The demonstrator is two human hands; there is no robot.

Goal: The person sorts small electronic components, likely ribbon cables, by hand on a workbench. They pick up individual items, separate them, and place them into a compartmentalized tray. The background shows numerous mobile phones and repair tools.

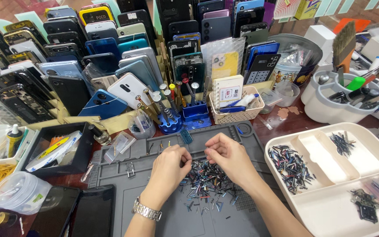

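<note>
A heap of tiny metal parts (pixel 205 184) (thin little pieces in blue, red and silver) lies in the middle of the grey work mat (pixel 154 210). The left hand (pixel 168 169) rests on the heap with its fingers curled down, pinching at the pieces. The right hand (pixel 230 156) sits just beside it, fingertips bunched together as if pinching something small, though I cannot tell what. To the right is a cream tray (pixel 330 206) with more parts. Behind stand screwdrivers (pixel 165 105) and many phones (pixel 110 57).
</note>
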